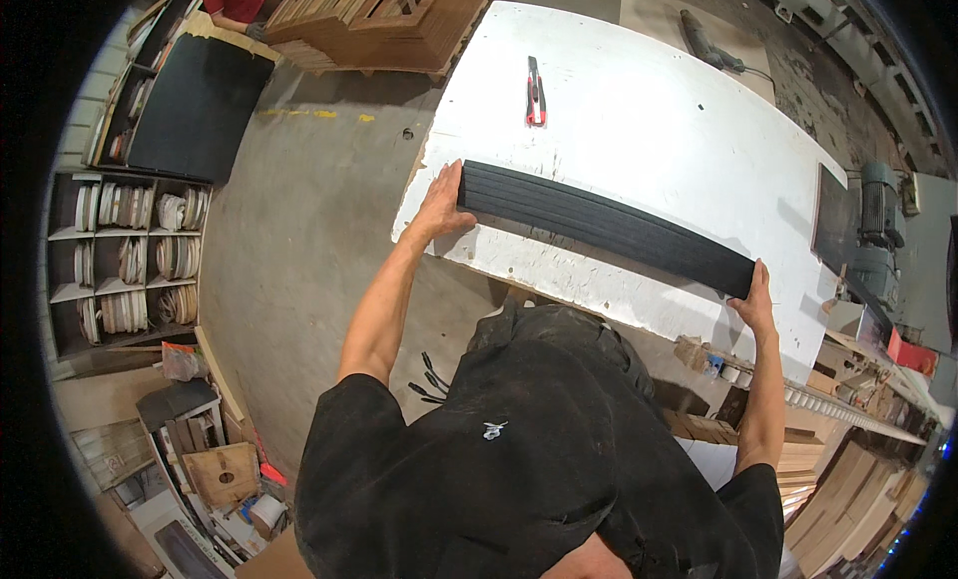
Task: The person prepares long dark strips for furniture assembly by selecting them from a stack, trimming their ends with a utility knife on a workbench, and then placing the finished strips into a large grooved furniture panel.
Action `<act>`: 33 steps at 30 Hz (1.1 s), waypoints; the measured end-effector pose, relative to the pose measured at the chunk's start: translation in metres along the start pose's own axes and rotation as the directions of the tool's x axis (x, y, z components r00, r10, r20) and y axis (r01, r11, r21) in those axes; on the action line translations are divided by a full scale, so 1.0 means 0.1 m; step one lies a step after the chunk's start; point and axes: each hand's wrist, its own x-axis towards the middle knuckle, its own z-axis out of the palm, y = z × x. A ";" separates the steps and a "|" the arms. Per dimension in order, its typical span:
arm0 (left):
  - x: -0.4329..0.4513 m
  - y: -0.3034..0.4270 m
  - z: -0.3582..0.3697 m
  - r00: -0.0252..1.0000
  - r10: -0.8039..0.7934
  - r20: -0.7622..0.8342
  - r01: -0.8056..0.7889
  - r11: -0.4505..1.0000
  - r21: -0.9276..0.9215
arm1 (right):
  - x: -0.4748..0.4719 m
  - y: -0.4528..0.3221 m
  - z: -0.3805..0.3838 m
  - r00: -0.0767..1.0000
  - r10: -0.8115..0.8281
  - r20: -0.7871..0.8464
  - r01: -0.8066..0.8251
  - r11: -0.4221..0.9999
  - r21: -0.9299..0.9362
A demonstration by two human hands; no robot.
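Observation:
A stack of long black boards [599, 223] lies across the white worktable [636, 107], near its front edge. My left hand [445, 205] presses against the stack's left end, palm on the end face and thumb toward me. At the opposite end, my right hand [756, 302] bears on the right end face with its fingers pointing up. Between the two palms the strips sit flush in several layers. Beyond the stack, a red and black utility knife [536, 96] rests on the tabletop, apart from both hands.
An angle grinder [707, 44] lies on a board behind the table. Shelves of edge-banding rolls [123, 257] stand at left. A person in a red shirt [232, 2] is beside stacked brown wooden panels [374, 25]. Timber pieces [846, 489] are piled at lower right, and an electric motor [879, 205] is at right.

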 end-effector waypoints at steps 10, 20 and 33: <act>0.06 -0.13 0.05 0.996 0.076 -0.043 -0.080 0.993 -0.084 | 0.01 -0.08 -0.03 0.999 -0.052 -0.002 0.052 0.996 -0.079; 0.30 -0.07 -0.22 0.966 0.256 -0.025 -0.249 0.955 0.162 | 0.11 0.13 -0.08 0.989 -0.149 0.000 0.147 0.978 -0.145; 0.16 0.25 -1.07 0.926 0.103 0.362 -0.137 0.988 0.070 | -0.29 -0.26 -1.02 0.946 0.016 0.323 -0.094 0.969 0.228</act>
